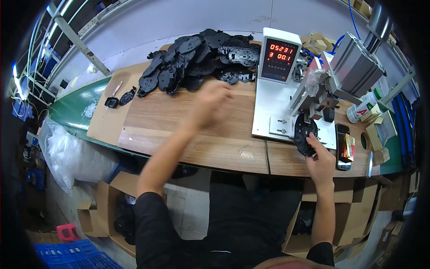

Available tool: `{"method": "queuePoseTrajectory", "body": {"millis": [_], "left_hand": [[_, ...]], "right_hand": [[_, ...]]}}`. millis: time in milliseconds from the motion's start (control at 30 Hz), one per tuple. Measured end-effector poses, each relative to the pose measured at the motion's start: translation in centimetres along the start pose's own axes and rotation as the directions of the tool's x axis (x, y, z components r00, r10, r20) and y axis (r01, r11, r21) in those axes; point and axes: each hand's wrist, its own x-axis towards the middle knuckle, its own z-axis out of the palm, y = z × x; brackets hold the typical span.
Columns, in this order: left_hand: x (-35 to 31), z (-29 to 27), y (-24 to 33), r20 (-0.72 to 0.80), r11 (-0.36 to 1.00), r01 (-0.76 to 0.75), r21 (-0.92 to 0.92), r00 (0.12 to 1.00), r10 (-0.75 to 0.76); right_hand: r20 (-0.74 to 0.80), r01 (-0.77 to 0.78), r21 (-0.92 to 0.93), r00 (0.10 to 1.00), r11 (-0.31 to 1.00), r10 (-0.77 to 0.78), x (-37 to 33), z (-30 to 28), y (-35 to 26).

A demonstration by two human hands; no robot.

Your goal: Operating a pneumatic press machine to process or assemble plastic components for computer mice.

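My right hand (320,162) pinches the near end of a black oval plastic plate (306,134), thumb on top. The plate's far end lies beneath the head of a bench press (309,105), above its white base (264,107). In mid-air over the wooden table, my left hand (211,106) is closed with curled fingers and slightly blurred; whatever it may hold cannot be made out. Beyond it rises a heap of similar black plastic plates (188,60), some glossy.
A white counter box (280,56) with red digits stands by the press. A phone (343,148), a small red-yellow box (348,149) and a white bottle (363,107) lie or stand to the right. Cardboard (103,123) covers the table's left end. Open cartons (105,206) flank my legs.
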Motion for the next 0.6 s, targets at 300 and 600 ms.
{"method": "queuePoseTrajectory", "body": {"millis": [300,600], "left_hand": [[-7.7,-10.1,-16.4,0.09,0.792,0.362,0.491,0.884,-0.46],[-6.3,-10.4,-16.0,0.252,0.85,0.38,0.364,0.839,-0.483]], "right_hand": [[-0.033,0.033,-0.007,0.999,0.999,-0.034,-0.3,0.2,0.4],[-0.018,0.032,-0.053,0.999,0.998,-0.033,-0.4,0.1,0.0]]}}
